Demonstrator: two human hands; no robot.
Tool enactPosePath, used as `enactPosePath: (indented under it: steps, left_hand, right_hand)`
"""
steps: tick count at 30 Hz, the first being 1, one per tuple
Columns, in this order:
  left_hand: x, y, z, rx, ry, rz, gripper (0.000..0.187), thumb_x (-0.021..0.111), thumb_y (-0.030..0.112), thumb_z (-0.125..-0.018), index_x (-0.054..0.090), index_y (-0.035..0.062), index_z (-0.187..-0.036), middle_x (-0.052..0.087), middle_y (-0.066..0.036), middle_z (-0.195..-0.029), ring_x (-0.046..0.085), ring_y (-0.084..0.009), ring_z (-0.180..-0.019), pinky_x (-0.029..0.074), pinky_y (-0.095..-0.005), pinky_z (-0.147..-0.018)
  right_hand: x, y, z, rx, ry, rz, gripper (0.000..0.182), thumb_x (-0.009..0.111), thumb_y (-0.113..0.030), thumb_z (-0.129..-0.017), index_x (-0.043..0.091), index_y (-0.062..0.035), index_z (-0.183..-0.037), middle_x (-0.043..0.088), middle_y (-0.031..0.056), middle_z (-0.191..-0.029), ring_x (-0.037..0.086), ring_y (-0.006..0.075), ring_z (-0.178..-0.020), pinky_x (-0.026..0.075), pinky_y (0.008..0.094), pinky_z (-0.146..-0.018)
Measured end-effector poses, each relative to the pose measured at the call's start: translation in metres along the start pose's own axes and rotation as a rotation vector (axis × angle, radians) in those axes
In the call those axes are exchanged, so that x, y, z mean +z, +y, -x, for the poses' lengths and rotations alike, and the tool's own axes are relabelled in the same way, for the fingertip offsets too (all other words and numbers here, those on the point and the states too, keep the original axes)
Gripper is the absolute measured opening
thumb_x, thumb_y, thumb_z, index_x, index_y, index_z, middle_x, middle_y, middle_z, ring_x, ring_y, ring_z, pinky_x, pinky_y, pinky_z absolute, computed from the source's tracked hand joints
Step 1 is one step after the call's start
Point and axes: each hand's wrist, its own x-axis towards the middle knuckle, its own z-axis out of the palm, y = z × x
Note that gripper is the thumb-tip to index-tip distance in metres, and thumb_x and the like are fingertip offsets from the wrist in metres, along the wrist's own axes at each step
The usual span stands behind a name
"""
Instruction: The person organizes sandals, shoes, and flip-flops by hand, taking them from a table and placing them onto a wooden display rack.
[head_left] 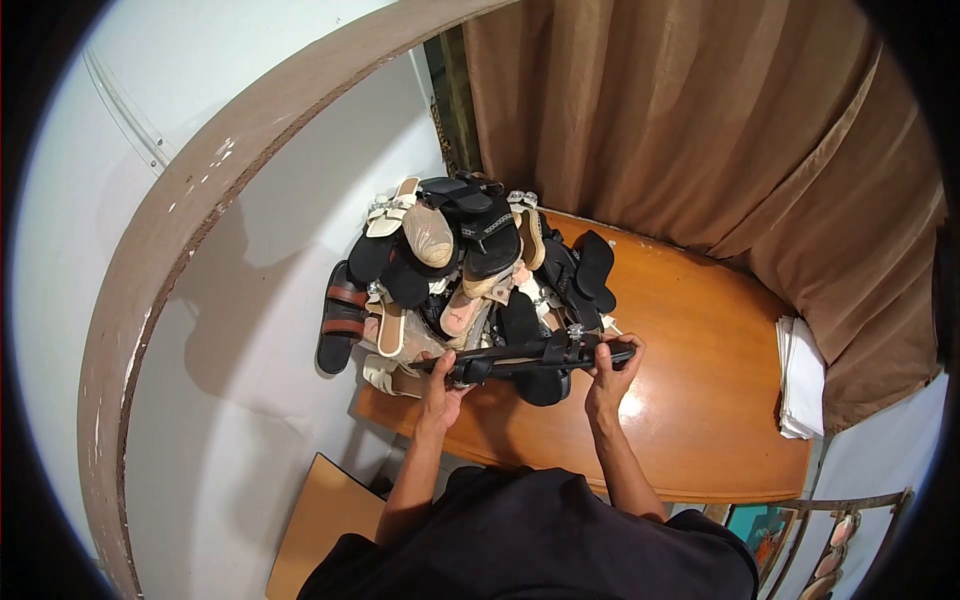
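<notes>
A black strappy sandal (530,358) is held level above the near edge of a heap of shoes (460,260). My left hand (440,378) grips its left end, and my right hand (610,368) grips its right end. The heap holds several black, beige and brown sandals piled against the wall on a glossy wooden table (700,400).
A brown and black slide (342,318) leans at the heap's left side against the white wall. A stack of white papers (803,375) lies at the table's right edge. Brown curtains (700,120) hang behind. A wooden board (325,520) stands below the table, left.
</notes>
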Motion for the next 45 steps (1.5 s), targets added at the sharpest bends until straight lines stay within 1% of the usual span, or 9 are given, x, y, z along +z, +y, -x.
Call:
enactPosePath:
  steps: [7,12,15,26,28,31,34,36,45]
  left_hand:
    - [0.019,0.006,-0.005,-0.164,0.029,-0.117,0.058,0.073,0.043,-0.082,0.053,0.0067,-0.123,0.064,-0.009,-0.112,0.065,-0.023,-0.098,0.055,-0.0456,-0.083]
    - [0.015,0.005,-0.015,-0.168,0.048,-0.099,0.057,0.074,0.044,-0.082,0.053,0.0094,-0.122,0.065,-0.007,-0.109,0.065,-0.0208,-0.097,0.055,-0.0425,-0.081]
    - [0.01,-0.001,-0.02,-0.079,0.08,-0.116,0.056,0.076,0.042,-0.081,0.054,0.0116,-0.122,0.065,-0.004,-0.107,0.066,-0.0196,-0.095,0.055,-0.0408,-0.08]
    - [0.035,-0.013,-0.009,-0.035,0.109,0.036,0.054,0.074,0.036,-0.083,0.051,0.006,-0.122,0.06,-0.011,-0.115,0.063,-0.0219,-0.101,0.057,-0.0429,-0.083]
    - [0.032,-0.007,-0.009,-0.017,0.067,0.076,0.052,0.075,0.028,-0.083,0.047,0.0085,-0.123,0.057,-0.009,-0.114,0.062,-0.0203,-0.1,0.056,-0.0397,-0.083]
    - [0.026,-0.002,-0.007,0.271,-0.007,-0.009,0.049,0.074,0.012,-0.08,0.039,0.0166,-0.115,0.054,-0.005,-0.107,0.061,-0.0191,-0.1,0.055,-0.0361,-0.085]
    - [0.013,0.003,-0.013,0.214,-0.1,0.006,0.055,0.076,0.007,-0.079,0.037,0.0224,-0.115,0.048,0.0,-0.105,0.055,-0.0139,-0.099,0.053,-0.0324,-0.082]
    - [0.007,0.004,-0.015,0.207,-0.149,-0.009,0.054,0.075,0.007,-0.08,0.037,0.0217,-0.115,0.049,0.0,-0.105,0.055,-0.0141,-0.099,0.052,-0.0317,-0.084]
    - [0.004,-0.001,-0.016,0.291,-0.118,0.073,0.052,0.076,0.013,-0.079,0.039,0.0214,-0.115,0.05,0.0,-0.105,0.057,-0.0155,-0.098,0.053,-0.0337,-0.085]
  right_hand:
    - [0.002,-0.02,-0.001,0.19,0.044,0.027,0.05,0.079,-0.017,-0.081,0.037,-0.0093,-0.108,0.052,0.0085,-0.097,0.059,0.0149,-0.077,0.058,0.0282,-0.06]
    - [-0.001,-0.037,-0.008,0.216,0.091,-0.013,0.051,0.079,-0.019,-0.082,0.037,-0.0084,-0.108,0.05,0.0076,-0.096,0.06,0.0163,-0.083,0.062,0.0348,-0.065]
    - [-0.009,-0.034,-0.006,0.062,0.092,0.061,0.047,0.076,-0.024,-0.084,0.039,-0.0123,-0.109,0.05,0.0053,-0.097,0.059,0.0156,-0.085,0.063,0.0395,-0.067]
    - [-0.02,-0.008,-0.006,-0.049,0.032,0.006,0.054,0.08,-0.026,-0.08,0.04,-0.0118,-0.113,0.056,0.0077,-0.105,0.059,0.0147,-0.087,0.058,0.0294,-0.069]
    - [-0.02,-0.024,-0.008,-0.135,0.052,0.041,0.058,0.082,-0.025,-0.078,0.04,-0.0118,-0.116,0.056,0.0087,-0.108,0.058,0.0159,-0.095,0.054,0.0285,-0.077]
    - [-0.023,-0.041,-0.017,-0.146,-0.002,0.034,0.068,0.085,-0.03,-0.073,0.041,-0.0109,-0.12,0.056,0.0099,-0.111,0.055,0.0179,-0.103,0.049,0.0287,-0.085]
    - [-0.036,-0.041,-0.029,-0.156,-0.08,0.087,0.073,0.086,-0.038,-0.071,0.042,-0.0101,-0.123,0.056,0.01,-0.11,0.055,0.0191,-0.104,0.048,0.0298,-0.088]
    - [-0.041,-0.038,-0.034,-0.018,-0.085,-0.041,0.072,0.084,-0.041,-0.072,0.043,-0.0099,-0.122,0.057,0.0101,-0.108,0.056,0.0201,-0.105,0.048,0.0326,-0.092]
    - [-0.032,-0.05,-0.034,-0.119,-0.173,0.017,0.082,0.088,-0.047,-0.066,0.042,-0.007,-0.122,0.057,0.0124,-0.111,0.056,0.0219,-0.108,0.047,0.035,-0.096]
